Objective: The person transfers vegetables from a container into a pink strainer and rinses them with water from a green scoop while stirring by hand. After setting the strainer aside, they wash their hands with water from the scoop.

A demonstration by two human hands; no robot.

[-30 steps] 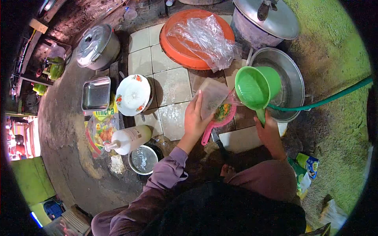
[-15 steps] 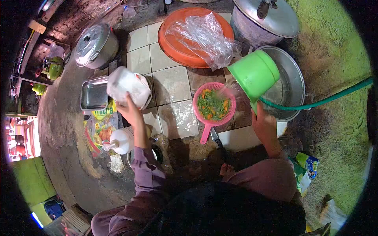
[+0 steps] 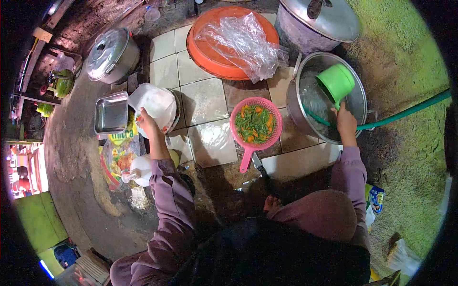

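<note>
Fingers (image 3: 344, 110) of my right hand (image 3: 345, 123) grip the green dipper (image 3: 337, 82) in the steel basin (image 3: 359, 102) at two o'clock, scooping rinse water for the pink colander (image 3: 255, 125), I judge, while my left hand (image 3: 148, 125) holds a plastic container (image 3: 153, 102) at ten o'clock, next to set down.

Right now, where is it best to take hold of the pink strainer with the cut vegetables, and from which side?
Probably by its long handle. The pink strainer sits flat on the tiles, and the handle sticks out from the rim toward the person, bare and free. Come from the near side, below the bowl. The left hand and right hand are both occupied elsewhere.
</note>
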